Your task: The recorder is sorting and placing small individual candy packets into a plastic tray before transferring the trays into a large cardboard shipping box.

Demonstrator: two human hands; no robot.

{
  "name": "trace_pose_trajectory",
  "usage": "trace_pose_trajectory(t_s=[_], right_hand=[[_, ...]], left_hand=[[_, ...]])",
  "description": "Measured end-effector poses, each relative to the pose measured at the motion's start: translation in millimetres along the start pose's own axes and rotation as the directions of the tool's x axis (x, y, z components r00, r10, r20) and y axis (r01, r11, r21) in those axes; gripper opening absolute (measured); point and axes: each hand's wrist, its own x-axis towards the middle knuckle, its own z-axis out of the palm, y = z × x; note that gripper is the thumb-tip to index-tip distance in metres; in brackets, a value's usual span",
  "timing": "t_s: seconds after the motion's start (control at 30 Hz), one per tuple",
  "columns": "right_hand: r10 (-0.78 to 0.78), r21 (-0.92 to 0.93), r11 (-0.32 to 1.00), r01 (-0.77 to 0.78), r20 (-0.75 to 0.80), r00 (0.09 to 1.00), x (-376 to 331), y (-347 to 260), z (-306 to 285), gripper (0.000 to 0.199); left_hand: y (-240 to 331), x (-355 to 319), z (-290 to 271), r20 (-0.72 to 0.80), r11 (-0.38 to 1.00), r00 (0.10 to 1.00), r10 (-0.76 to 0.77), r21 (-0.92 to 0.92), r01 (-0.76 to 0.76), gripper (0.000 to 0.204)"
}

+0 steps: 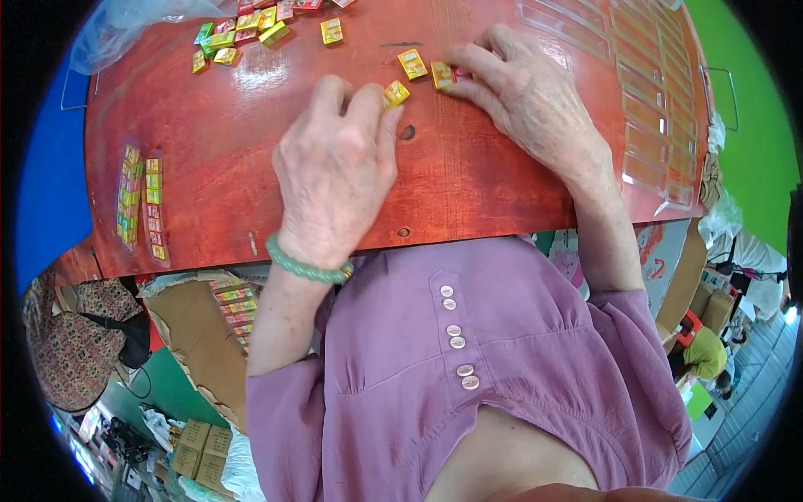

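Over the red wooden table (485, 188), my left hand (330, 163) pinches a small yellow box (396, 94) between thumb and fingers. A green bead bracelet (305, 266) circles that wrist. To the right, my right hand (535, 105) grips another small yellow box (442, 76) at the fingertips; something pinkish-red shows behind it, partly covered by the fingers. Between the two hands lies a loose yellow box (412, 64), touched by neither. One more yellow box (332, 32) rests farther off, above my left hand.
At the far left is a pile of red, yellow and green boxes (247, 23) beside a clear plastic bag (125, 29). Two filled strips (155, 209) lie near the left edge. Clear compartment trays (661, 125) cover the right side. Below the table stands an open carton (196, 335).
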Motion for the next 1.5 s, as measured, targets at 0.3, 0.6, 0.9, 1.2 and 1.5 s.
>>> trace_pose_trajectory(t_s=[0.3,0.6,0.9,1.2,1.5], right_hand=[[0.102,0.091,0.990,-0.107,0.050,0.993,-32.1,-32.2,-10.8,0.029],[0.112,0.027,0.993,-0.113,0.022,0.993,-33.0,-26.0,-7.8,0.029],[0.001,0.070,0.998,-0.006,0.071,0.997,-18.8,-15.6,-12.2,0.035],[-0.041,0.165,0.986,0.036,0.031,0.999,-13.4,-18.1,-4.0,0.037],[-0.010,0.128,0.992,0.014,-0.033,0.999,-22.2,-19.9,8.9,0.030]], left_hand=[[28.0,-23.2,2.4,0.046,0.994,0.999,-0.011,-0.107,0.016,0.022],[-2.4,-7.2,-0.8,0.048,0.978,0.998,0.046,-0.205,-0.035,0.025],[2.9,-2.7,-3.3,0.071,0.956,0.997,0.041,-0.294,-0.018,0.041],[-13.6,-5.1,-1.0,0.103,0.941,0.993,0.058,-0.337,-0.020,0.036],[-1.7,-3.7,12.7,0.020,0.967,0.997,0.073,-0.246,-0.066,0.032]])
